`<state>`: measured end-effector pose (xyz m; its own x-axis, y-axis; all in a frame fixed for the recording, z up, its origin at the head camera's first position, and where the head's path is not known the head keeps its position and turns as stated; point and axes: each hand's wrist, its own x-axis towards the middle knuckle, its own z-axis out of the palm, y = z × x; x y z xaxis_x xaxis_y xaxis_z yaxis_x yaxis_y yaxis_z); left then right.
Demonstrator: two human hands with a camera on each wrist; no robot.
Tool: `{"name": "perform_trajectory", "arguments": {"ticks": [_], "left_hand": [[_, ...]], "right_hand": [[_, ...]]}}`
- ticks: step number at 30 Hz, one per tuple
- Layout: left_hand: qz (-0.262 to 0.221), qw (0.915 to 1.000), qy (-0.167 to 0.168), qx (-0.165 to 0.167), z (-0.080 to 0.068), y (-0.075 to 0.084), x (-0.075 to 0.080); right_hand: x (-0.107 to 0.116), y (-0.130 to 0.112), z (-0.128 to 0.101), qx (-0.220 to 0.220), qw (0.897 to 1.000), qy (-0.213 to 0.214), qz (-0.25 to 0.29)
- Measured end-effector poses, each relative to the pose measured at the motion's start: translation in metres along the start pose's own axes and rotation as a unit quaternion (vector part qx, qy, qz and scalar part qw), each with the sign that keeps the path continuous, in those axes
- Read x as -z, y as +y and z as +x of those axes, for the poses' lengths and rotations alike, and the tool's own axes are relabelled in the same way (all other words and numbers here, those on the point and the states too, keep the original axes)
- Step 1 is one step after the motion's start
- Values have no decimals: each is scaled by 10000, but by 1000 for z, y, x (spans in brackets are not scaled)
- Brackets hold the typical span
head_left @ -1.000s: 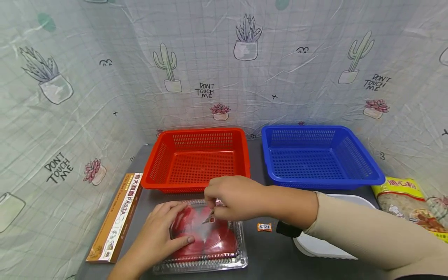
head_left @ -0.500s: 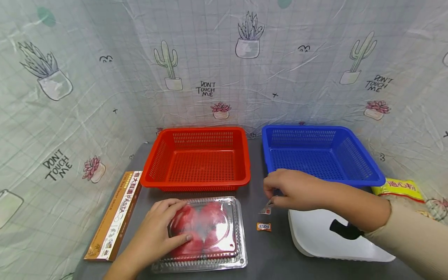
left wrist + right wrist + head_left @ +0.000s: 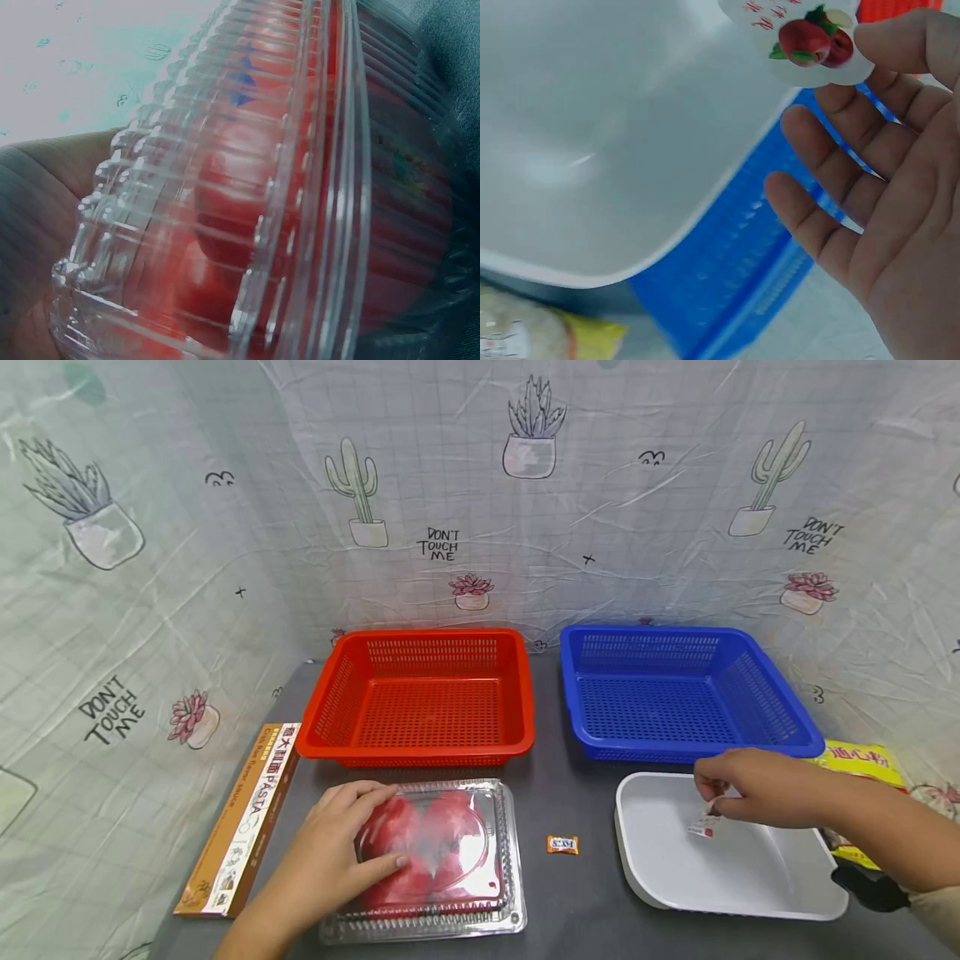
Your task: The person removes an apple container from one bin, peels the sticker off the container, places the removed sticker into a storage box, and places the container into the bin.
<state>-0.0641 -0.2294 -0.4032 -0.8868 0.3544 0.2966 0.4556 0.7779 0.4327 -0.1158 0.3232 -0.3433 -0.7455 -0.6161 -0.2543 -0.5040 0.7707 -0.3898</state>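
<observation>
My left hand [image 3: 341,847] rests on the left side of a clear plastic clamshell box [image 3: 512,860], thumb and fingers spread over its lid. Red round fruits [image 3: 240,172] fill the box, blurred behind the ribbed plastic. Over the white tray [image 3: 637,860], my right hand [image 3: 772,789] pinches a small white label [image 3: 702,828] between thumb and forefinger. Two red apples with green leaves and red lettering are printed on that label [image 3: 802,45]; its upper part is cut off in the right wrist view. The other fingers of my right hand are loosely bent.
A red basket [image 3: 315,739] and a blue basket [image 3: 690,750] stand at the back. Between box and tray lies a small orange wrapped candy [image 3: 562,844]. A pasta box [image 3: 240,818] lies at left, a yellow pasta bag [image 3: 862,764] at right, partly behind my forearm.
My right hand has moved from above the clear box rightward to over the white tray, carrying the label. My left hand has stayed on the box.
</observation>
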Motion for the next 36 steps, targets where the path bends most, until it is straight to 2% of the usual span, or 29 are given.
{"name": "perform_trajectory", "arguments": {"ticks": [8,14,18,23,29,36], "left_hand": [[-23,10000,-22,55,-2,-1,1],[15,10000,-41,14,-1,-2,0],[2,10000,-45,-14,-1,-2,-1],[1,10000,-26,-52,-2,-3,-2],[-28,10000,-17,-26,-2,-3,-1],[-112,9999,-56,28,1,-3,1]], "right_hand": [[-24,12,-8,-57,9975,-554,435],[-48,16,-2,184,9992,-297,-211],[-59,21,3,328,9989,-61,-319],[-63,22,6,298,9990,72,-334],[-61,24,8,9,9990,-211,-397],[-57,28,7,-80,9986,-360,-379]]}}
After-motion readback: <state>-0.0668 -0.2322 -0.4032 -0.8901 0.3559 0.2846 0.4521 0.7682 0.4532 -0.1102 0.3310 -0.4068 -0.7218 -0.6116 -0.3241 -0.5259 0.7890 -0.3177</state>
